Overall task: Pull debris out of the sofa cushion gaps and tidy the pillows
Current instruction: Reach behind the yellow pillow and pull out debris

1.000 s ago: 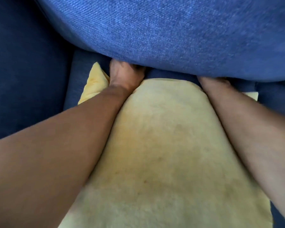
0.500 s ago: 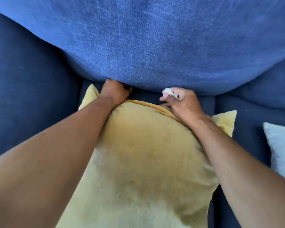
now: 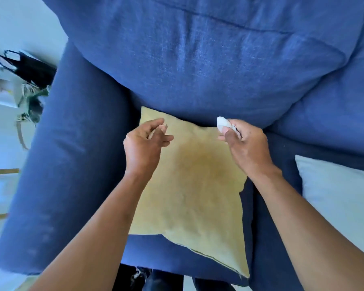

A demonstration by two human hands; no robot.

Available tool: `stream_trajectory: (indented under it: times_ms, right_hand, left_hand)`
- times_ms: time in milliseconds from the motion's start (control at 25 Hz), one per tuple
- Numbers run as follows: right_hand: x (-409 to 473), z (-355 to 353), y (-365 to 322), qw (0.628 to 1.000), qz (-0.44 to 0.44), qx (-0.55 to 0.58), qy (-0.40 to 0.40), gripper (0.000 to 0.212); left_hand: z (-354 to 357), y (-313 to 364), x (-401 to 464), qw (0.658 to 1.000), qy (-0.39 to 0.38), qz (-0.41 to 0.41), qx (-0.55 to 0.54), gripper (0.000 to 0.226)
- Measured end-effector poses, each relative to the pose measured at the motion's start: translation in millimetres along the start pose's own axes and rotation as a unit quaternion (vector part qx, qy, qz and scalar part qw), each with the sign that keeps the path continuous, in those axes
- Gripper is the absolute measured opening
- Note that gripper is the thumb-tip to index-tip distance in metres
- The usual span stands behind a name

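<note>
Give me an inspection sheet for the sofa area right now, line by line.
Surface: blue sofa, seat cushion partly covered.
Job's things: yellow pillow lies flat on the seat; white crumpled scrap out of the gap.
Clutter: pale pillow at right.
Grippers: right hand pinches the scrap in its fingers; left hand holds nothing, fingers loosely curled.
Cables: nothing seen.
Surroundings: dark bag beyond the armrest, blurred.
</note>
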State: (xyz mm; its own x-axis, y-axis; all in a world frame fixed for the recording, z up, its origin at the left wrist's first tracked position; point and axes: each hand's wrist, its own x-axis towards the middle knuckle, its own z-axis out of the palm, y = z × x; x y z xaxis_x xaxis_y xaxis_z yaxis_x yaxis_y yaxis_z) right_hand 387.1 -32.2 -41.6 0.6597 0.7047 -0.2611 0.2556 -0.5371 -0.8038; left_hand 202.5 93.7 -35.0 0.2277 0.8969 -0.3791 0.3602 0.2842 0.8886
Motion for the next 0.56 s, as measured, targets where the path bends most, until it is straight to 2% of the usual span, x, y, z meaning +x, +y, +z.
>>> stream_trajectory:
  times_ms: [120,280,440,560]
  right_hand:
    - [-34,-6,-20,0.999,-0.025,0.029,-0.011,0.022]
    - [-74,6,-42,0.997,-0.049,0.048,-0.022,0.014]
    - [-124,39,-66,0.992,-0.067,0.057,-0.092,0.019]
    - [-165,68,-78,0.987,-0.073,0.051,-0.135,0.014]
  left_hand:
    - [-19,1,-47,0.999,0.012,-0.014,-0.03,0.024]
    - [-56,-4,-105,0.996,0.058,-0.026,-0.067,0.02]
    - [-114,-27,-158,0.986,0.136,-0.042,-0.09,0.014]
    - [-159,-57,-200,0.975,0.19,-0.062,-0.093,0.009]
